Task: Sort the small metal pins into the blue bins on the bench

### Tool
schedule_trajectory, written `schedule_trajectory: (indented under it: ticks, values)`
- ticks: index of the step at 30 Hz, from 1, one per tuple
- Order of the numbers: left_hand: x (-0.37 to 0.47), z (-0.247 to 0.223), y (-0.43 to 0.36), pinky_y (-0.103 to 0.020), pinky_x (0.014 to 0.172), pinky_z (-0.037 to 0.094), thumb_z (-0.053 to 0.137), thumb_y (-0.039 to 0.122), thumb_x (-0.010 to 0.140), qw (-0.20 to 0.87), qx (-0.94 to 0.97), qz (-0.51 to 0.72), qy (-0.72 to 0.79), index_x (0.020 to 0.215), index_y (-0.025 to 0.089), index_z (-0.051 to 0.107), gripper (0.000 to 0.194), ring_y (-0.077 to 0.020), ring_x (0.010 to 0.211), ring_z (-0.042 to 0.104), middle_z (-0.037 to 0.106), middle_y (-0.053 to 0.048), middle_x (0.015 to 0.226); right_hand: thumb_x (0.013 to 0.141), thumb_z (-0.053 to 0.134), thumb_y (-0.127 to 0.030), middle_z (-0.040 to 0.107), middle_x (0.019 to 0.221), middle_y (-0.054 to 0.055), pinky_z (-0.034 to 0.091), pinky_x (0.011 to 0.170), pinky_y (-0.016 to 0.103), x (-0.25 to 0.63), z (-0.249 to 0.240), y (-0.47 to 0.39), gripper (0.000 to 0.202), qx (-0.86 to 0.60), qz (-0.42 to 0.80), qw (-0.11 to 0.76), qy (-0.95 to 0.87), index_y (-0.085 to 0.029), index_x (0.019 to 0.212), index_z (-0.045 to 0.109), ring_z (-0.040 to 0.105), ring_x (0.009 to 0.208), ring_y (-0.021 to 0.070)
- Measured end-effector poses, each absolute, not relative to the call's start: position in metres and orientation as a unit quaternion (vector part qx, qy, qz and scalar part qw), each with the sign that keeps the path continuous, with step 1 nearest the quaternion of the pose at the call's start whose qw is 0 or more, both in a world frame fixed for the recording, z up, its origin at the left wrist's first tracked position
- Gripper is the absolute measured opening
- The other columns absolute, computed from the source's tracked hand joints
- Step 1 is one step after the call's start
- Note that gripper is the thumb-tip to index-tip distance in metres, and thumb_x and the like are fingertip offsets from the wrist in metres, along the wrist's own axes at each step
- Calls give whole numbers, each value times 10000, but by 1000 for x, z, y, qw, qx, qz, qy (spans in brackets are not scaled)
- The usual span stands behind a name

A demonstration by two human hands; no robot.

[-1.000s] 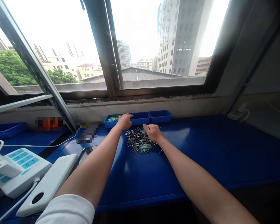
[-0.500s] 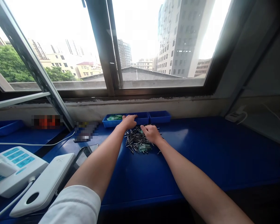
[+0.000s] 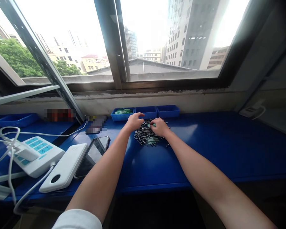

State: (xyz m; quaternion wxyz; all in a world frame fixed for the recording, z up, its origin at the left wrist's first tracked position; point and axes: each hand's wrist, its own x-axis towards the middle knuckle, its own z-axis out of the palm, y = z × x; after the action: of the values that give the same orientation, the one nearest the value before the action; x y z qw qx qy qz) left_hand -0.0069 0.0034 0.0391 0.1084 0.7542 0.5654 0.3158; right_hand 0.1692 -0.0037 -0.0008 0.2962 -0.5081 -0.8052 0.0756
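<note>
A pile of thin dark metal pieces with shiny ends, like small rods or bits (image 3: 141, 135), lies on the blue tabletop. Green pieces (image 3: 153, 140) lie among them. My left hand (image 3: 135, 122) hovers at the pile's far left edge, just in front of the trays, thumb and forefinger apart with nothing visible between them. Over the right side of the pile is my right hand (image 3: 160, 128), its fingers curled down beside a small green piece. Whatever its fingertips pinch is too small to make out.
Behind the pile stand three joined blue trays; the left tray (image 3: 116, 117) holds green pieces, near the middle tray (image 3: 150, 112) and right tray (image 3: 168, 111). At left are a phone (image 3: 91, 157), a white power bank (image 3: 64, 167), a power strip (image 3: 41, 156) and cables.
My left hand has come back from over the trays to the pile's edge, its fingers opening. My right hand's fingers have turned down into the pile. The camera view has shifted.
</note>
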Motion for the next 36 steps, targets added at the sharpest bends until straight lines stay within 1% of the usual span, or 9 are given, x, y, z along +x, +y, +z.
schedule_trajectory:
  ticks: [3,7,10,13,16,24,29,31,36]
  values:
    - [-11,18,-4,-301,923,457,492,182,732,91,746,346,562,1025,195,668,342,-215,998,610,681,-43,1049,835,467,-234,650,1015,63,369,864,306,168,0,-7,236,-531,54,289,-795,-186,951,666,500,996,213]
    - [-10,-5,-2,-334,968,425,475,253,804,42,764,341,546,1059,166,655,324,-241,1067,577,653,-88,1107,876,410,-384,616,1107,125,331,914,426,168,0,-4,366,-613,43,234,-754,-160,1045,644,451,1082,293]
    - [-4,-10,-2,-353,1036,356,481,369,832,34,786,306,536,1152,183,612,393,-256,1205,483,574,-93,1253,859,403,-499,586,1118,181,325,900,482,166,0,-1,475,-667,39,191,-719,-123,981,668,418,1099,349]
    - [6,-10,-8,-447,1074,279,458,477,839,59,806,236,539,1247,199,547,502,-296,1303,363,460,-108,1378,828,440,-533,563,1134,207,322,907,486,161,0,1,513,-696,35,186,-693,-100,974,672,406,1111,363]
    - [12,-8,-14,-493,1071,256,420,476,852,71,815,194,541,1275,197,526,517,-318,1313,343,427,-126,1401,805,485,-513,552,1151,217,319,915,477,157,-1,3,507,-712,40,188,-675,-87,1017,660,410,1116,359]
    - [13,-11,-14,-414,1071,288,407,442,854,35,835,199,512,1225,172,562,485,-281,1287,392,485,-118,1356,767,545,-400,593,1109,207,327,881,474,154,0,7,371,-718,65,198,-664,-102,956,661,454,1093,369]
    - [13,-10,-15,-416,1054,314,418,439,852,30,835,202,512,1228,170,555,482,-290,1271,412,508,-118,1332,769,536,-288,670,904,112,329,866,429,155,2,4,221,-693,87,236,-676,-167,941,606,568,954,284]
    - [13,-9,-15,-430,1044,323,419,445,853,31,835,202,511,1229,161,554,490,-303,1262,419,512,-128,1325,763,549,-271,675,878,82,328,869,407,157,1,4,192,-687,94,261,-671,-188,930,595,584,937,259]
    - [11,-8,-15,-389,1010,364,450,464,840,30,837,215,502,1240,159,541,512,-292,1210,471,540,-117,1294,748,578,-265,680,958,70,369,876,351,164,0,5,369,-664,134,338,-654,-186,1109,571,588,987,239]
